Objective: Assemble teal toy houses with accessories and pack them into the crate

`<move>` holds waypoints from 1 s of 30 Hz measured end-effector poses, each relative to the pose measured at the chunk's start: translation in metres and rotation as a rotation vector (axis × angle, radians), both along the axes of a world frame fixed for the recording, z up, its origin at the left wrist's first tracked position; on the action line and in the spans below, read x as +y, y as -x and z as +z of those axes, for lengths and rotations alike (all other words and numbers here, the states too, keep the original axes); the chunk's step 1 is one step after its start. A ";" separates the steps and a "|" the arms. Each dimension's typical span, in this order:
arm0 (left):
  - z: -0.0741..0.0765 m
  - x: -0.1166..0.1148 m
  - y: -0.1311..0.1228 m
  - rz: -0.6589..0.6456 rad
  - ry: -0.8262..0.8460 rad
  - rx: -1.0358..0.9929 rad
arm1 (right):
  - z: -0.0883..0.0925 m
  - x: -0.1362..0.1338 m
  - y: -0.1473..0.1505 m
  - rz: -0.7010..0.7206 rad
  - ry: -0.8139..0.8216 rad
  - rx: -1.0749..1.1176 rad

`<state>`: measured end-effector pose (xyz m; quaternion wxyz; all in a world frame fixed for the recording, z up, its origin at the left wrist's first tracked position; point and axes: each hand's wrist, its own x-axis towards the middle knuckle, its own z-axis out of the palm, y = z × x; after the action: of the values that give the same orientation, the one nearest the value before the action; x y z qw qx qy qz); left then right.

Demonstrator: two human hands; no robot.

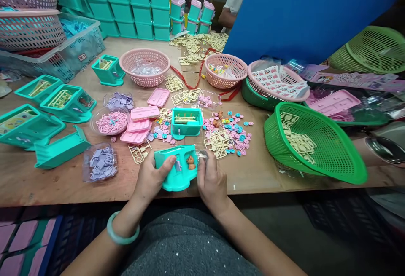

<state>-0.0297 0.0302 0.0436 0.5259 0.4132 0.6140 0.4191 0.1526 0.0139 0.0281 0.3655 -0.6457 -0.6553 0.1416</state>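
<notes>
Turquoise boxes (65,109): standing at far left, loaded with cream parts.
Lilac-part tray (86,170): lying near the table's front edge, filled with small flat pieces.
Pink-piece bowl (94,123): sitting just behind the tray.
Pink lids (139,124): heaped loosely, overlapping one another.
Left hand (154,174): bracing the held box, thumb pressed on its front wall; cannot tell how the hidden fingers sit.
Held box (182,180): turquoise, between both hands at the near table edge, with a lilac piece (178,165) and a brown bear figure (191,164) on its front.
Step in hand: probably fitting a clear plastic piece (201,154) to the right side.
Next move: seems to call for steady bracing from the left and careful alignment before firm pressure.
Right hand (214,180): pinching the clear piece between thumb and curled fingers, close against the box; exact contact hidden.
Round pieces (242,138): scattered, pink and blue.
Green basket (335,154): standing at right, holding cream sprues (299,143).
</notes>
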 end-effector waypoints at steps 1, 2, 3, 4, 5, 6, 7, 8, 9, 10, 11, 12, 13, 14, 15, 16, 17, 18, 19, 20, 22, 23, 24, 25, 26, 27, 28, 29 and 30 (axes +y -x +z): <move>0.000 0.000 0.000 0.005 -0.006 -0.001 | 0.001 -0.003 0.000 0.018 0.003 -0.037; 0.000 0.000 0.000 0.008 -0.007 -0.018 | 0.003 -0.006 0.000 0.062 0.016 -0.057; -0.001 -0.001 0.001 0.009 -0.002 -0.049 | 0.007 -0.008 -0.002 0.120 0.033 -0.061; -0.002 -0.001 0.002 0.010 0.009 -0.083 | 0.010 -0.009 -0.003 0.182 0.053 -0.047; -0.003 -0.001 0.004 0.010 0.022 -0.112 | 0.014 -0.009 -0.005 0.233 0.074 -0.009; -0.004 -0.001 0.006 0.010 0.033 -0.134 | 0.017 -0.007 -0.007 0.267 0.099 0.058; -0.005 -0.001 0.007 0.004 0.039 -0.148 | 0.018 -0.004 -0.009 0.281 0.127 0.157; -0.006 -0.001 0.009 -0.005 0.039 -0.156 | 0.019 0.002 -0.011 0.289 0.174 0.282; -0.006 -0.001 0.010 -0.019 0.032 -0.160 | 0.018 0.008 -0.012 0.305 0.245 0.421; -0.006 -0.001 0.011 -0.034 0.022 -0.159 | 0.017 0.015 -0.012 0.336 0.335 0.559; -0.005 -0.002 0.011 -0.049 0.012 -0.153 | 0.016 0.021 -0.012 0.376 0.434 0.681; -0.004 -0.003 0.011 -0.059 0.004 -0.143 | 0.016 0.027 -0.012 0.416 0.530 0.776; -0.003 -0.004 0.010 -0.066 -0.003 -0.132 | 0.015 0.031 -0.012 0.447 0.610 0.843; -0.002 -0.005 0.010 -0.069 -0.009 -0.123 | 0.015 0.034 -0.011 0.464 0.662 0.886; -0.001 -0.006 0.009 -0.069 -0.014 -0.117 | 0.015 0.035 -0.010 0.464 0.681 0.914; 0.000 -0.006 0.008 -0.067 -0.021 -0.116 | 0.015 0.036 -0.010 0.459 0.679 0.931; 0.000 -0.007 0.007 -0.064 -0.031 -0.118 | 0.014 0.035 -0.009 0.453 0.669 0.942; -0.001 -0.007 0.007 -0.062 -0.041 -0.123 | 0.014 0.035 -0.008 0.450 0.658 0.949; -0.002 -0.007 0.007 -0.060 -0.046 -0.126 | 0.013 0.034 -0.008 0.448 0.648 0.951; -0.004 -0.007 0.008 -0.064 -0.044 -0.127 | 0.012 0.034 -0.007 0.447 0.640 0.950; -0.007 -0.005 0.012 -0.089 -0.024 -0.135 | 0.010 0.035 -0.007 0.468 0.635 0.937; -0.007 -0.004 0.014 -0.095 -0.020 -0.127 | 0.009 0.035 -0.008 0.492 0.632 0.929; -0.007 -0.003 0.017 -0.090 -0.028 -0.106 | 0.009 0.035 -0.008 0.522 0.629 0.921; -0.005 -0.003 0.020 -0.083 -0.046 -0.075 | 0.010 0.035 -0.009 0.554 0.626 0.915; -0.002 -0.004 0.023 -0.083 -0.071 -0.037 | 0.011 0.034 -0.009 0.580 0.627 0.909; 0.002 -0.006 0.025 -0.097 -0.096 0.008 | 0.012 0.032 -0.010 0.596 0.626 0.903; 0.006 -0.008 0.027 -0.122 -0.122 0.060 | 0.012 0.030 -0.010 0.606 0.621 0.893; 0.010 -0.011 0.028 -0.155 -0.149 0.114 | 0.013 0.026 -0.010 0.614 0.615 0.878; 0.013 -0.015 0.029 -0.189 -0.179 0.165 | 0.013 0.023 -0.010 0.626 0.609 0.855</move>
<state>-0.0583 0.0147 0.0566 0.4721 0.5474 0.5736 0.3854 0.1630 0.0367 0.0412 0.3360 -0.3842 -0.5393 0.6698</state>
